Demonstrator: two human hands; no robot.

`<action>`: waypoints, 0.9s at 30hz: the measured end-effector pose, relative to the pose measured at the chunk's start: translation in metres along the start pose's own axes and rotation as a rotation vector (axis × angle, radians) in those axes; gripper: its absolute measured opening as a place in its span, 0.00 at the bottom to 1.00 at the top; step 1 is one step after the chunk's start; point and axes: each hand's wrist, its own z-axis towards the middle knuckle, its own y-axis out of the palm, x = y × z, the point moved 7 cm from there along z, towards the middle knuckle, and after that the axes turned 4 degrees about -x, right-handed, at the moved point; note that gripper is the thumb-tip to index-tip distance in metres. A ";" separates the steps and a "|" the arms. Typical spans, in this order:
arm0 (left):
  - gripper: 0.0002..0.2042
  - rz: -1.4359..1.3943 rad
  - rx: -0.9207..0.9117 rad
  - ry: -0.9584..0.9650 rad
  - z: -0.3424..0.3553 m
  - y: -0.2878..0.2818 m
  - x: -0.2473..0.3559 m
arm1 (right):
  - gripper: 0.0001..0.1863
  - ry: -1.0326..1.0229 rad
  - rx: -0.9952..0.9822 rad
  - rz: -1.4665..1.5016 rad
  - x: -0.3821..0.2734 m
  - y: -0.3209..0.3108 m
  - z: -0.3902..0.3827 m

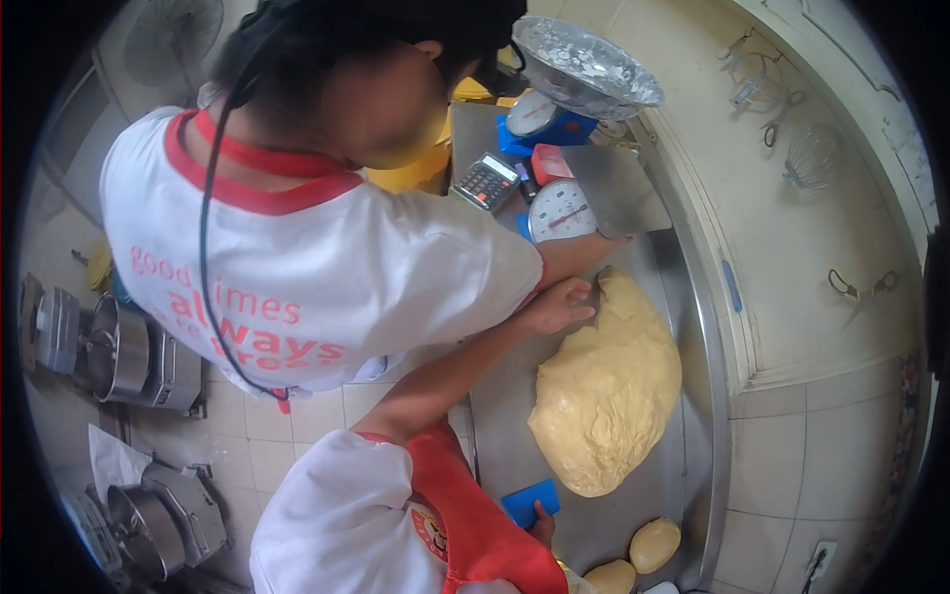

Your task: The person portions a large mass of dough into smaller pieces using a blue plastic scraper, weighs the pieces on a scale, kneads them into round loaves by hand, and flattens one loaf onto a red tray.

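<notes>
Fingers of R hand clamped on blue scraper; L hand w/ fingers slightly apart, nr dough.

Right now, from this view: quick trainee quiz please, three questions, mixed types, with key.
1. What does the person's right hand hold? a) a wire whisk b) a flat blue scraper c) scissors
2. True or false: in the picture, the person's left hand is beside the lower end of the large dough mass.
3. What colour is the body of the dial scale under the flour-dusted metal bowl?

Key:
1: b.
2: False; it is beside the upper end.
3: Blue.
</notes>
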 end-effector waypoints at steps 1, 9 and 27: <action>0.27 -0.008 -0.009 0.003 0.000 0.001 -0.005 | 0.27 0.010 0.005 -0.032 -0.002 -0.001 -0.001; 0.21 0.104 -0.403 -0.095 -0.010 0.067 -0.029 | 0.24 -0.083 0.155 -0.033 -0.009 0.018 -0.029; 0.45 1.015 -0.233 0.311 0.288 0.139 0.122 | 0.21 -0.122 0.203 0.240 0.014 -0.007 0.005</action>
